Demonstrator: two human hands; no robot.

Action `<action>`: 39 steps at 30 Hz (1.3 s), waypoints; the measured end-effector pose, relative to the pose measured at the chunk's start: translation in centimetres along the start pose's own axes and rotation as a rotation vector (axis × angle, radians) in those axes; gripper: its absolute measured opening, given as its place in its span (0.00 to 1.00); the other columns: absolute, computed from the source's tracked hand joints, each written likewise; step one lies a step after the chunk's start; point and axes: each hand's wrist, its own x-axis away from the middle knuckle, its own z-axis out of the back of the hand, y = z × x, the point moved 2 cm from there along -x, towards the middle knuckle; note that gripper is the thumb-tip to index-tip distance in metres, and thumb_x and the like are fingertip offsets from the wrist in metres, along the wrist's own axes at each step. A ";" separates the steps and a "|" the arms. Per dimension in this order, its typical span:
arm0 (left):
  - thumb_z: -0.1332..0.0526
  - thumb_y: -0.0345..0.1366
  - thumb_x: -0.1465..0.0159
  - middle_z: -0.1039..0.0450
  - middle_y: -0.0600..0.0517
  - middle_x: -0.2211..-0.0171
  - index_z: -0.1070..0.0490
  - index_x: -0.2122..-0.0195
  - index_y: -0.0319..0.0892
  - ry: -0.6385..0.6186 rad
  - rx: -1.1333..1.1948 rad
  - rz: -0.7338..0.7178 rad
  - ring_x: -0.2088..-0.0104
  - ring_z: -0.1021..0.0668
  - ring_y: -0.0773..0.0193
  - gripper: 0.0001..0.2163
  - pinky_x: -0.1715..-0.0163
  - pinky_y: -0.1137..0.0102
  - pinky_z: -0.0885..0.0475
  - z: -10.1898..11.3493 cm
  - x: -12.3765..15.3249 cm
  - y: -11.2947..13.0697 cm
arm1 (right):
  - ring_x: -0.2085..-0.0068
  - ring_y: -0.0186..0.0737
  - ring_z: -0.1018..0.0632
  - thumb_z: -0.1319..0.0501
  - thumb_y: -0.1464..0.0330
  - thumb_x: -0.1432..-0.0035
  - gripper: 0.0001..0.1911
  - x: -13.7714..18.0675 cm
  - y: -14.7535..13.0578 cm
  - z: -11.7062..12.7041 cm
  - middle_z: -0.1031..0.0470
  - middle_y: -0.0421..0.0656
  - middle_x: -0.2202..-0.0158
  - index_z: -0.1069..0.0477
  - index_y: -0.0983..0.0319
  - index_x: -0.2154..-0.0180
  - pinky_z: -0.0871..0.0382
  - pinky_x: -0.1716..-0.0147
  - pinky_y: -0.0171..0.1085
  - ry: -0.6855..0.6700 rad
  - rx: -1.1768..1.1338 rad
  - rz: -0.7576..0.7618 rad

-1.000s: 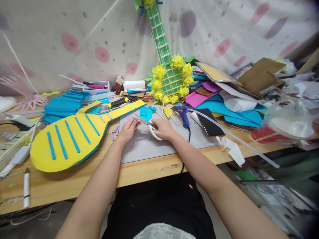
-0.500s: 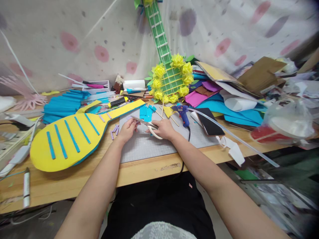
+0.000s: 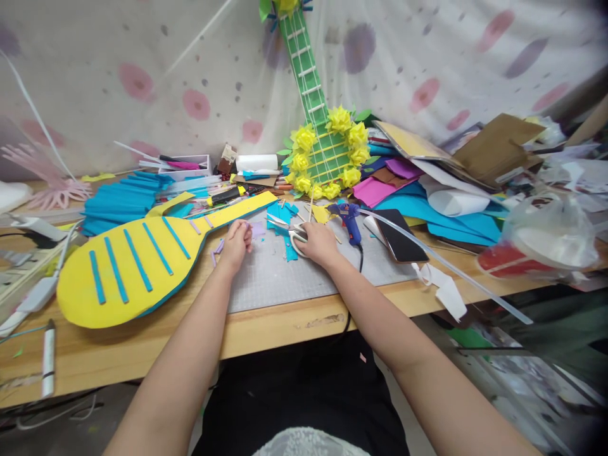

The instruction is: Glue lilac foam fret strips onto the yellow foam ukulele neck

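Observation:
My right hand (image 3: 320, 244) grips a pair of scissors (image 3: 285, 227) by the white handles, blades parted and pointing left over the cutting mat (image 3: 270, 285). My left hand (image 3: 237, 244) is closed, fingers curled, beside the mat's left edge; what it holds, if anything, is hidden. Purple strips (image 3: 217, 250) lie just left of that hand, and a flat purple piece (image 3: 258, 229) lies right of its fingertips. Blue paper scraps (image 3: 291, 248) are under and around the scissors. A yellow guitar-shaped cutout (image 3: 137, 272) with blue stripes lies on the left, its neck reaching behind my left hand.
A blue glue gun (image 3: 350, 221) and a phone (image 3: 401, 235) lie right of my right hand. Behind stands a green paper guitar (image 3: 327, 155) with yellow flowers. Coloured paper (image 3: 456, 218) is piled at the right, near a bagged red container (image 3: 513, 256). A marker (image 3: 49, 361) lies front left.
The scissors have moved slightly right, away from my left hand, and their blades are now apart. My left hand has drawn back a little to the left, fingers curled.

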 end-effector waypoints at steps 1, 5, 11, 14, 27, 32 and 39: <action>0.45 0.43 0.42 0.52 0.61 0.84 0.40 0.74 0.42 0.028 0.027 0.019 0.86 0.47 0.75 0.11 0.88 0.79 0.47 0.1 0.0 0.1 | 0.58 0.46 0.28 0.45 0.58 0.47 0.18 0.0 0.1 -0.1 0.27 0.49 0.60 0.30 0.63 0.59 0.41 0.61 0.39 0.001 -0.015 0.015; 0.44 0.45 0.43 0.54 0.62 0.85 0.44 0.78 0.42 0.113 0.038 0.014 0.87 0.48 0.76 0.15 0.89 0.79 0.53 0.3 0.0 0.5 | 0.56 0.45 0.30 0.42 0.59 0.48 0.18 -0.1 -0.1 -0.3 0.30 0.48 0.59 0.30 0.61 0.57 0.40 0.57 0.40 -0.003 -0.110 0.056; 0.40 0.46 0.44 0.53 0.62 0.86 0.47 0.79 0.41 0.232 0.043 -0.012 0.87 0.49 0.77 0.18 0.88 0.80 0.55 0.5 0.0 0.5 | 0.54 0.43 0.31 0.40 0.59 0.49 0.17 -0.6 0.6 1.4 0.31 0.48 0.59 0.30 0.63 0.60 0.39 0.55 0.38 0.028 -0.215 0.073; 0.44 0.47 0.41 0.53 0.62 0.85 0.42 0.75 0.42 0.235 0.152 0.012 0.87 0.49 0.77 0.15 0.88 0.80 0.56 0.7 -0.2 0.4 | 0.60 0.39 0.29 0.41 0.60 0.48 0.14 -0.6 2.1 3.5 0.29 0.45 0.62 0.30 0.62 0.63 0.38 0.61 0.36 -0.038 -0.268 0.080; 0.49 0.33 0.38 0.35 0.58 0.80 0.41 0.66 0.43 0.191 0.290 0.099 0.85 0.34 0.74 0.01 0.84 0.77 0.36 0.1 -0.1 0.1 | 0.61 0.48 0.25 0.47 0.52 0.47 0.22 2.9 9.2 5.6 0.27 0.51 0.63 0.34 0.63 0.62 0.36 0.66 0.40 -0.200 0.106 -0.492; 0.49 0.37 0.37 0.35 0.60 0.82 0.44 0.69 0.44 0.282 0.044 -0.048 0.87 0.35 0.72 0.05 0.86 0.77 0.37 0.0 0.1 0.0 | 0.52 0.50 0.29 0.44 0.58 0.47 0.22 1.9 9.7 4.1 0.29 0.55 0.56 0.35 0.67 0.55 0.37 0.54 0.42 0.002 0.074 -0.359; 0.41 0.36 0.44 0.32 0.57 0.77 0.39 0.72 0.41 0.280 -0.017 -0.121 0.80 0.31 0.73 0.07 0.79 0.78 0.35 0.3 0.0 0.1 | 0.55 0.49 0.26 0.47 0.60 0.44 0.21 0.6 10.3 3.0 0.27 0.55 0.56 0.32 0.68 0.55 0.35 0.57 0.41 0.011 -0.092 -0.368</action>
